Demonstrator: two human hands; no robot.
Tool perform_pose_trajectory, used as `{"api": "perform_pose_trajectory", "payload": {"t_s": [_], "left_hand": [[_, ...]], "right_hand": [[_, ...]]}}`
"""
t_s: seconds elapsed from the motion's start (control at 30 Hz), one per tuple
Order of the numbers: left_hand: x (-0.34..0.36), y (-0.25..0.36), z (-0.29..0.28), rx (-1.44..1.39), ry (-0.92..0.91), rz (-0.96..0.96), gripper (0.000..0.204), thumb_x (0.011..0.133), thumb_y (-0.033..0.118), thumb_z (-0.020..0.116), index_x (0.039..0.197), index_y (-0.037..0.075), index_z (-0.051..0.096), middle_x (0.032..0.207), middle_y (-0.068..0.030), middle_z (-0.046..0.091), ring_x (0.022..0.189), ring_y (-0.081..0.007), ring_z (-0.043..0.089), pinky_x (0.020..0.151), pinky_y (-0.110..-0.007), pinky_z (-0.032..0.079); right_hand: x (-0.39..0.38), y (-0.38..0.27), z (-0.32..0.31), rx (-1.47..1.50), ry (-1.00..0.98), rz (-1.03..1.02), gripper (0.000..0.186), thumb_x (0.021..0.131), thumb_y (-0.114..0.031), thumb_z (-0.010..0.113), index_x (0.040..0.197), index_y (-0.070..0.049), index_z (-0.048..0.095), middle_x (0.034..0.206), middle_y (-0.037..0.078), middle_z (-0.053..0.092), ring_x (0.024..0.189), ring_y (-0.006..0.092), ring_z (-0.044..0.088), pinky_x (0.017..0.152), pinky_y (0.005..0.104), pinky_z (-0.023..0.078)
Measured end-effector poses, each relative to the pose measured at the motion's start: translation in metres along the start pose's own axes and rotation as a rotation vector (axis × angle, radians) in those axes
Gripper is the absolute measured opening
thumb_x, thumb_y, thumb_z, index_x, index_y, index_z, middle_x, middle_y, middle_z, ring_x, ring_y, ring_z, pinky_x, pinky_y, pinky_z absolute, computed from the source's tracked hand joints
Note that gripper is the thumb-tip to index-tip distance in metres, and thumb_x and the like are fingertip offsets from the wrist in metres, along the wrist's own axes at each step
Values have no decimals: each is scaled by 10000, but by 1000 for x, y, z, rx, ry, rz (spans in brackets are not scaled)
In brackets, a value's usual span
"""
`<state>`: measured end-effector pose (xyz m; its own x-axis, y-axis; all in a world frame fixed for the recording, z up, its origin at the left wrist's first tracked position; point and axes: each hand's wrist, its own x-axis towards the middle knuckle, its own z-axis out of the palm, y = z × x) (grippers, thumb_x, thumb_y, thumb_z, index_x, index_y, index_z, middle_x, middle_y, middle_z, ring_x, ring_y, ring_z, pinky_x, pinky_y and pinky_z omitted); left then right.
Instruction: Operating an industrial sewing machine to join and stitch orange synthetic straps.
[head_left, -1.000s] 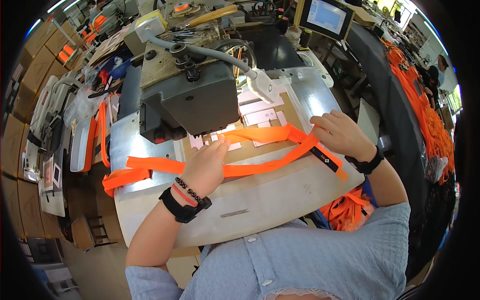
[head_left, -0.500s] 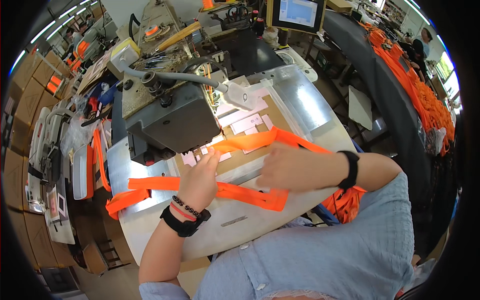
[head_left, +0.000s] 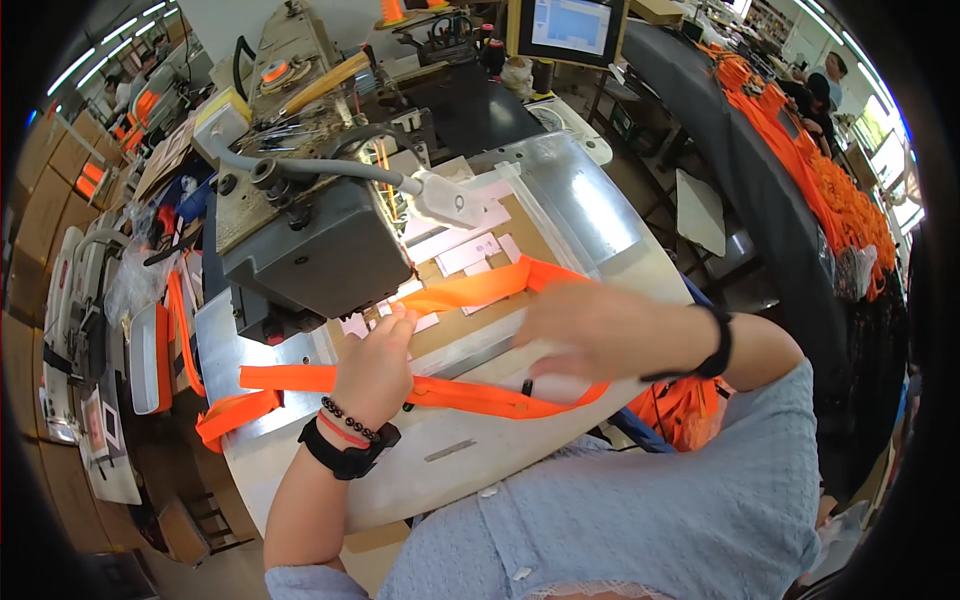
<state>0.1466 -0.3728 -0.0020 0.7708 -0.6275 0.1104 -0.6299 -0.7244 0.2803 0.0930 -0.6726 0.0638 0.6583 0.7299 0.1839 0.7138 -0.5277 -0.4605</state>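
My left hand [head_left: 375,370] is closed in a pinch on a bright orange strap [head_left: 470,291], just in front of the sewing machine head [head_left: 320,245]. From those fingertips the strap runs right over a brown template board [head_left: 505,305] and bends near my right hand. Another length lies across the table in front, passing under my left hand and folding back at the left. My right hand [head_left: 570,325] hovers over the board's right side, smeared by motion. Whether its fingers grip the strap is unclear. The needle area is hidden behind the machine head.
Pinkish pieces [head_left: 468,254] lie on the board. A lamp [head_left: 447,200] lights it. Metal plates [head_left: 580,190] flank the work area. A screen [head_left: 570,25] stands at the back. Orange material [head_left: 685,410] hangs right of the table; more covers a long dark bench [head_left: 690,100].
The view has shifted slightly. My right hand has changed pose and blurs, and the front length of strap now reaches farther right beneath it. My left hand keeps its pinch.
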Motion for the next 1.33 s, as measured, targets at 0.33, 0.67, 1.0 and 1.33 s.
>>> {"api": "perform_pose_trajectory", "payload": {"t_s": [0.33,0.67,1.0,1.33], "left_hand": [[13,-2,-7,-45,-108,8,247,846,17,536,1077,48,617,1026,-186,649,953,-397,631,751,-486,515],[16,-11,-7,-62,-21,134,307,802,-47,496,1048,-40,680,961,-260,660,919,-442,636,805,-498,517],[17,-1,-7,-71,-15,96,323,810,-76,494,1060,-35,694,937,-229,668,888,-405,650,757,-471,519],[12,-9,3,14,-68,-14,299,834,45,573,1120,54,661,1067,-172,689,972,-330,668,791,-506,498]], "right_hand": [[26,0,74,280,-232,94,360,832,-63,663,1179,15,602,1068,197,626,1024,359,619,854,448,511],[-19,8,-12,-670,209,-168,258,833,-194,697,1041,-69,609,1070,58,570,922,202,561,846,346,444],[-77,9,37,-163,-202,95,597,804,-315,781,1297,-97,524,1097,78,539,1004,244,607,883,396,432],[-90,13,22,-307,-329,260,724,813,-274,785,1443,-196,438,1163,74,562,1201,265,544,965,430,381]]}}
